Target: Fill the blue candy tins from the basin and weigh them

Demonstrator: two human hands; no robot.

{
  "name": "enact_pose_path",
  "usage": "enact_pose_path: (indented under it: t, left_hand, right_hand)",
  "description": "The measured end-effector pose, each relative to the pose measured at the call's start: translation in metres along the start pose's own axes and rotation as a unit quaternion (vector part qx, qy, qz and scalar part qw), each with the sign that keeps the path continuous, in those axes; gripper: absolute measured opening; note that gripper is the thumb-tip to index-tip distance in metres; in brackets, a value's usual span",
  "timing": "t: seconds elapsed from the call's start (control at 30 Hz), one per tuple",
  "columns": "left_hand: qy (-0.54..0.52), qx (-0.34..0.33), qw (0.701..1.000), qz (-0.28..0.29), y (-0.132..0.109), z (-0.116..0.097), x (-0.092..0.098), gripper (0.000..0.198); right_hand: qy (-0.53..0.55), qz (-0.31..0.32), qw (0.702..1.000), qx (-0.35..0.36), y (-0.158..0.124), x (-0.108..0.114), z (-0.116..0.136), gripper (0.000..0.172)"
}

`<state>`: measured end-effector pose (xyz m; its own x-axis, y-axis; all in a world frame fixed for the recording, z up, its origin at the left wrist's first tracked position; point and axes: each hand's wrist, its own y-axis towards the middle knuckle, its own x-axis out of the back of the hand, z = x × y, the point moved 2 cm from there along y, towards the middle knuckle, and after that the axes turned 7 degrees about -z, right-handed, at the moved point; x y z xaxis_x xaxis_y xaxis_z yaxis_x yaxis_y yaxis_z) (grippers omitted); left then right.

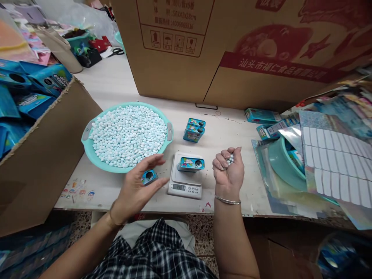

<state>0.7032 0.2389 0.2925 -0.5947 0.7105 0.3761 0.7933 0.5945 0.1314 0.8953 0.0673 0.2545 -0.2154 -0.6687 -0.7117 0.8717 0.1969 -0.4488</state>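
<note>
My right hand (228, 170) is curled palm-up around several small pale candies (230, 159), just right of the scale. On the white digital scale (185, 190) stands a blue candy tin (190, 164) with a round hole in its top and candies showing inside. My left hand (139, 190) has thumb and fingers spread apart, left of the scale. Behind it, partly covered, is another blue tin (149, 176) with a dark round opening. A turquoise basin (87, 149) heaped with pale candies lies beyond my left hand. Two more tins (194, 130) stand together behind the scale.
A large cardboard carton (177, 73) blocks the back. At left, an open cardboard box (58, 155) holds many blue tins. On the right are a turquoise tub (285, 164), label sheets (334, 166) and blue packages (261, 115). The table's front edge runs close to my body.
</note>
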Motion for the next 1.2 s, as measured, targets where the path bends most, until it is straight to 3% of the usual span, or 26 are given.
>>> enact_pose_path:
  t: [0.1, 0.2, 0.33, 0.47, 0.77, 0.93, 1.03, 1.2]
  left_hand:
    - [0.057, -0.089, 0.992, 0.065, 0.007, -0.003, -0.03, 0.057]
    - [0.123, -0.163, 0.975, 0.089, 0.02, -0.003, -0.063, 0.064]
    - [0.18, -0.157, 0.966, 0.098, 0.036, 0.002, -0.095, 0.062]
    - [0.194, -0.141, 0.966, 0.1, 0.044, 0.007, -0.107, 0.053]
    - [0.179, -0.119, 0.971, 0.104, 0.045, 0.01, -0.109, 0.042]
    - [0.172, -0.121, 0.972, 0.103, 0.046, 0.01, -0.107, 0.043]
    - [0.145, -0.146, 0.973, 0.102, 0.045, 0.004, -0.089, 0.055]
    - [0.122, -0.171, 0.977, 0.039, 0.043, -0.011, -0.034, 0.054]
  right_hand:
    - [-0.014, 0.001, 1.0, -0.003, -0.003, -0.01, -0.008, 0.03]
    - [-0.034, -0.006, 0.999, 0.016, -0.006, -0.018, -0.017, 0.032]
    - [-0.078, -0.014, 0.995, 0.067, -0.01, -0.022, -0.026, 0.034]
    - [-0.116, 0.001, 0.986, 0.124, -0.014, -0.023, -0.032, 0.035]
    - [-0.142, 0.006, 0.978, 0.15, -0.015, -0.021, -0.034, 0.036]
    - [-0.089, 0.006, 0.99, 0.105, -0.008, -0.022, -0.024, 0.034]
    - [-0.026, 0.012, 0.998, 0.064, -0.002, -0.015, -0.005, 0.032]
    - [0.056, 0.013, 0.998, 0.039, 0.005, 0.018, 0.031, 0.03]
